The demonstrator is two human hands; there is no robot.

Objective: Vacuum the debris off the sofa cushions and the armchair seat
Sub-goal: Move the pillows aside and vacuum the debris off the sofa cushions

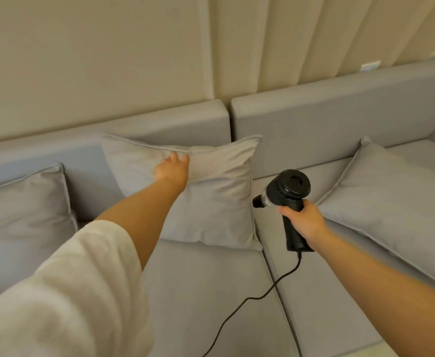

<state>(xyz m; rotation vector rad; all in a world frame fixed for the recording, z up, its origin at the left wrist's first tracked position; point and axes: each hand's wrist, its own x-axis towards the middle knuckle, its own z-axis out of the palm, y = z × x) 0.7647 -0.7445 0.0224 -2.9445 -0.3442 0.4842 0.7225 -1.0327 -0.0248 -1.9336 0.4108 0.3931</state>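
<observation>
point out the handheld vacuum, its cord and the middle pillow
handheld vacuum point(287, 188): head view, on its round black body
cord point(270, 289): head view, on the stretch across the seat cushion
middle pillow point(211, 202): head view, on its front face

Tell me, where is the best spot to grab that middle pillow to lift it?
Probably the top edge of the middle pillow, from the front and above. It leans upright against the sofa backrest, so that seam is exposed, and the left hand is already there.
</observation>
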